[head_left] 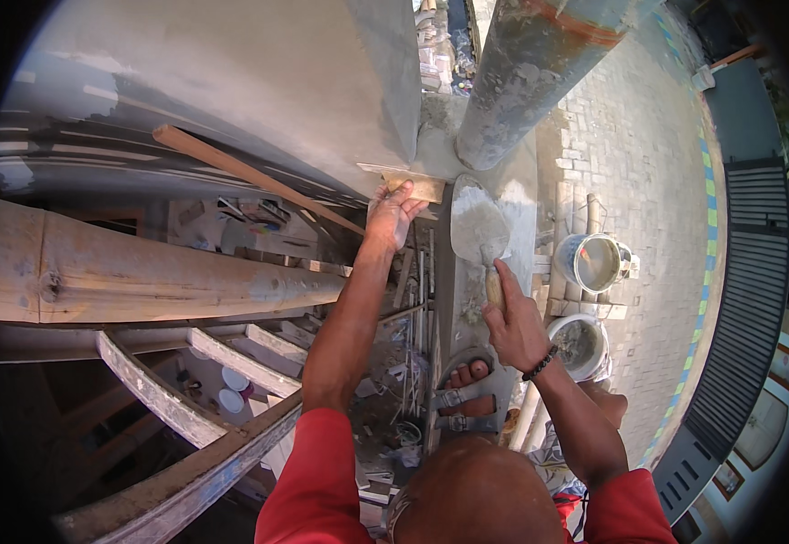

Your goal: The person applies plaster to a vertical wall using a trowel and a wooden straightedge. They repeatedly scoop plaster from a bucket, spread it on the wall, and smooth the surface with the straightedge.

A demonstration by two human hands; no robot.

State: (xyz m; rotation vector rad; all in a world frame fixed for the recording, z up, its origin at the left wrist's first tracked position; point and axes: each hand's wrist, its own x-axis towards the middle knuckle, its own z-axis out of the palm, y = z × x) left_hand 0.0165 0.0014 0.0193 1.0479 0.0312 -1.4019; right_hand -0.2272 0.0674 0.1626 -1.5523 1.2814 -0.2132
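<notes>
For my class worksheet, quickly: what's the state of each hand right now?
Left hand: closed, holding a flat tan board.
Right hand: closed, holding a trowel.

Trowel (483, 240) and board (427, 188) in hand
Blade (478, 218) beyond the right hand's (519, 326) grip, bucket (566, 257) to its right; left hand (393, 218) holds the board.
</notes>
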